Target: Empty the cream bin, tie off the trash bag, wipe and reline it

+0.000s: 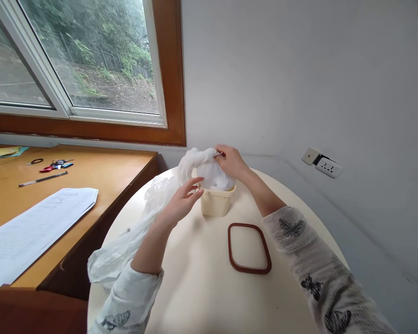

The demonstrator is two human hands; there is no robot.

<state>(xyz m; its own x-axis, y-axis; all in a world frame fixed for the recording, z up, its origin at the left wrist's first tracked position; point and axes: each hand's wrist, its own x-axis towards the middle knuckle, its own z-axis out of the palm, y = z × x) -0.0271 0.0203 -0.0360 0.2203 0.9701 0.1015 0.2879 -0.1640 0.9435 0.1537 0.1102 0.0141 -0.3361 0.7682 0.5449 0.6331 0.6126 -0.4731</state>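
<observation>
A small cream bin stands near the far side of the round table, with a bunched white plastic bag puffed up in and over its mouth. My right hand pinches the upper right part of that bag, above the rim. At the bin's left edge is my left hand, fingers apart and open; whether its fingertips touch the rim or the bag I cannot tell. A brown rounded-rectangle ring lies flat on the tabletop, nearer to me and right of the bin.
A crumpled translucent plastic bag spreads along the left edge of the white table. To the left, a wooden desk bears papers, a pen and keys. Behind is a wall with a socket.
</observation>
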